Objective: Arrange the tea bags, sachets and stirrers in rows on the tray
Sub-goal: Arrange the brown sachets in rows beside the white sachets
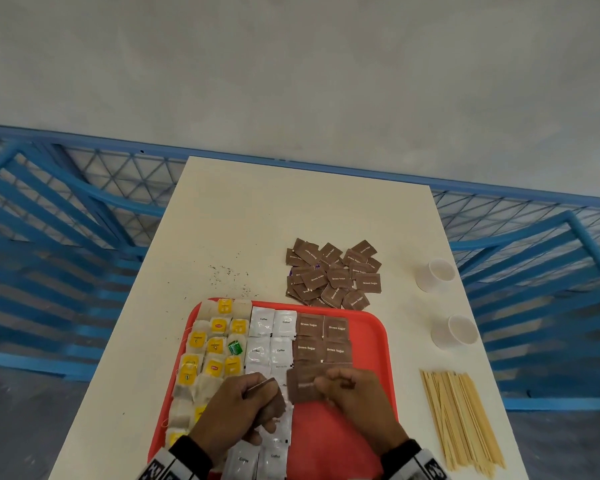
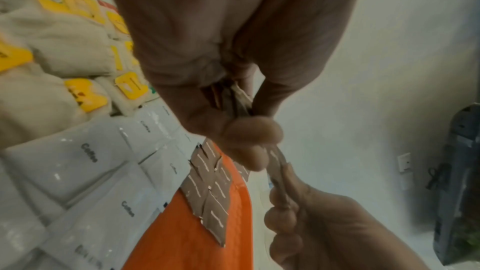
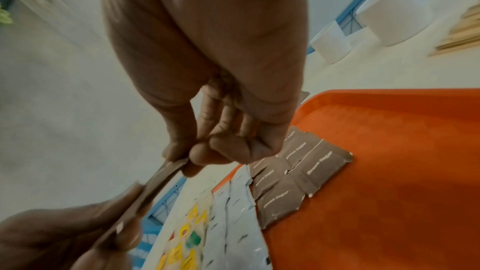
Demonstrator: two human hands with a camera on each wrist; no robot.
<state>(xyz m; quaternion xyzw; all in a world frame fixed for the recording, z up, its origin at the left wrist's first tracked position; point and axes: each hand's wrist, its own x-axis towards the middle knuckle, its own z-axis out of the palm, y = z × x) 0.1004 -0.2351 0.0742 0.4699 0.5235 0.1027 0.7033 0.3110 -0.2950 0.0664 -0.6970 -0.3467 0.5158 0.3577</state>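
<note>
While both hands hover above the near part of the red tray (image 1: 371, 344), they hold brown sugar sachets: flat, square, matte brown paper packets with small white lettering. The right hand (image 1: 355, 398) pinches one brown sachet (image 1: 302, 386) by its edge between curled fingers (image 3: 228, 147) and thumb, so the packet sticks out to the left, toward the other hand. The left hand (image 1: 243, 407) has its fingers (image 2: 249, 132) curled around a thin stack of brown sachets (image 1: 262, 386), whose edges show at the fingertips; in the wrist views the two hands' packets meet or nearly meet, and I cannot tell whether they touch. Just beyond the hands, four placed brown sugar sachets (image 1: 323, 341) lie flat on the tray in a two-by-two block, edges touching. To their left sit two columns of white coffee sachets (image 1: 271, 337), glossy and labelled "Coffee", running under the left hand toward the near rim. Left again are beige tea bags (image 1: 212, 348) with yellow tags, plus one green tag, overlapping in rough rows. The tray rests on a white table (image 1: 257, 220). Beyond the tray's far rim lies a loose pile of brown sachets (image 1: 333, 275). To the right stand two white paper cups (image 1: 435, 275), and nearer, a bundle of wooden stirrers (image 1: 461, 424) lies beside the tray.
</note>
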